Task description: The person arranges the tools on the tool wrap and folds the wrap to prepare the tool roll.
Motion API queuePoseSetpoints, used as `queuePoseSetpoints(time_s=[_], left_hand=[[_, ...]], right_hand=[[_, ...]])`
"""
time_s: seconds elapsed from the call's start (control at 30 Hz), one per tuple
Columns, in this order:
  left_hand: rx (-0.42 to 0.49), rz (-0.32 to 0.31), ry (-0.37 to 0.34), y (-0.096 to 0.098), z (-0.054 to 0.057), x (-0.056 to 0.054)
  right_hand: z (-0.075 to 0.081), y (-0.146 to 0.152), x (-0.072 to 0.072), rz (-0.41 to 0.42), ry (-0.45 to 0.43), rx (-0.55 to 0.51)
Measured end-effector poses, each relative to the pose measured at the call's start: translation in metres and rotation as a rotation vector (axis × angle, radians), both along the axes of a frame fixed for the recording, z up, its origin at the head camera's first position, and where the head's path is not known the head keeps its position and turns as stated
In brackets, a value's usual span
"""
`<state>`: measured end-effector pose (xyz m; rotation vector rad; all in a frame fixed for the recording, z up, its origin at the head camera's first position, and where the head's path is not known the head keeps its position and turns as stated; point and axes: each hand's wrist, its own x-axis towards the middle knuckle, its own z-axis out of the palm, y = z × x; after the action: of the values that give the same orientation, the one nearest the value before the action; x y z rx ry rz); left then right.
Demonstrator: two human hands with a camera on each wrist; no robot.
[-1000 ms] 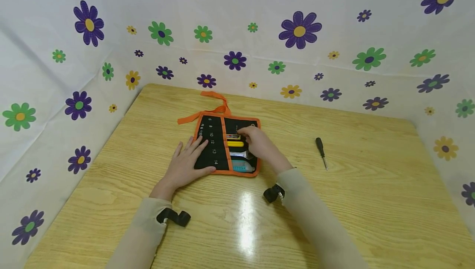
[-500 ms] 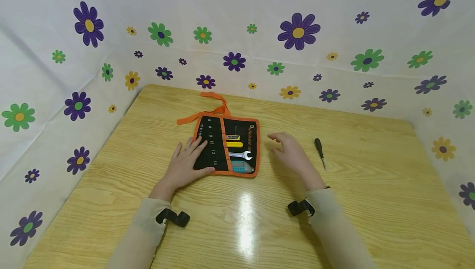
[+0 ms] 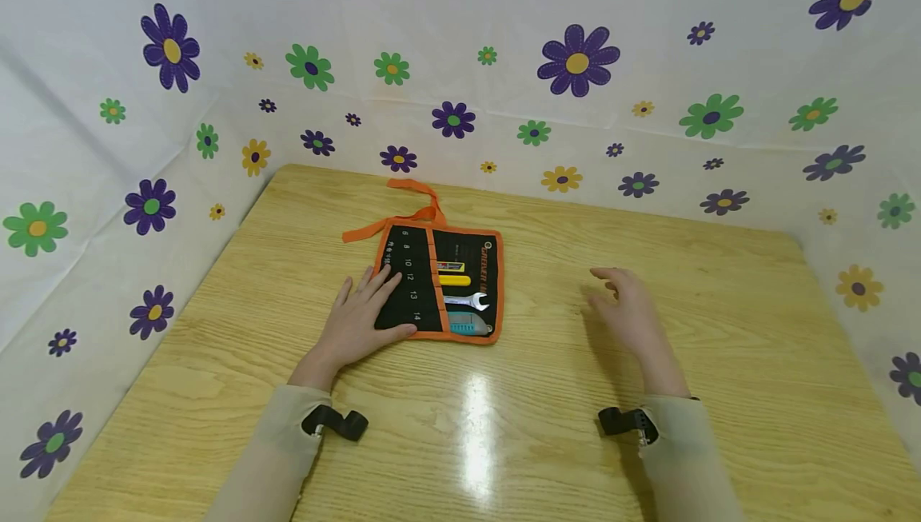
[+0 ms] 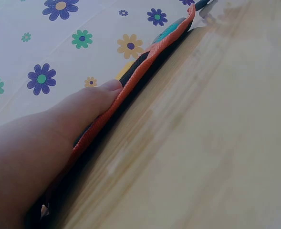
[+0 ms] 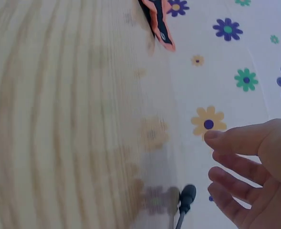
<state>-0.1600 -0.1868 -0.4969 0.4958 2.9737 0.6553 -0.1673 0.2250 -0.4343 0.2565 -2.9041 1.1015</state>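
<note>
My left hand (image 3: 352, 326) lies with spread fingers on the lower left part of a black tool pouch (image 3: 426, 298) edged in orange. In the left wrist view, the thumb (image 4: 95, 99) presses along the pouch's orange edge. A teal utility knife (image 3: 468, 324), an open-end wrench (image 3: 468, 300), a yellow handle (image 3: 456, 280) and a small yellow-and-black case (image 3: 452, 267) sit in the pockets. My right hand (image 3: 633, 318) hovers right of the pouch, fingers loosely bent and holding nothing. Near it, the right wrist view shows a black-handled screwdriver (image 5: 187, 195), hidden behind the hand in the head view.
Orange tie straps (image 3: 417, 206) trail from the pouch's upper left corner over the wooden table (image 3: 532, 426). A white flower-print cloth (image 3: 496, 18) rises behind the table and at its sides.
My right hand has come off the pouch with nothing in it and moved right, to over the screwdriver. The left hand and the pouch have stayed in place.
</note>
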Motion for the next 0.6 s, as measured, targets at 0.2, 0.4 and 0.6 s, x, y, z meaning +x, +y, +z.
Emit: queuePoseSetpoints(time_s=[0.2, 0.4, 0.6], left_hand=[[0.001, 0.002, 0.001, 0.000, -0.001, -0.001], [0.000, 0.001, 0.001, 0.000, -0.002, -0.001], [0.000, 0.000, 0.002, -0.001, -0.001, -0.001]], right_hand=[[0.000, 0.018, 0.005, -0.111, -0.011, 0.032], [0.000, 0.030, 0.010, -0.202, -0.084, 0.068], [-0.002, 0.037, 0.013, -0.240, -0.175, 0.110]])
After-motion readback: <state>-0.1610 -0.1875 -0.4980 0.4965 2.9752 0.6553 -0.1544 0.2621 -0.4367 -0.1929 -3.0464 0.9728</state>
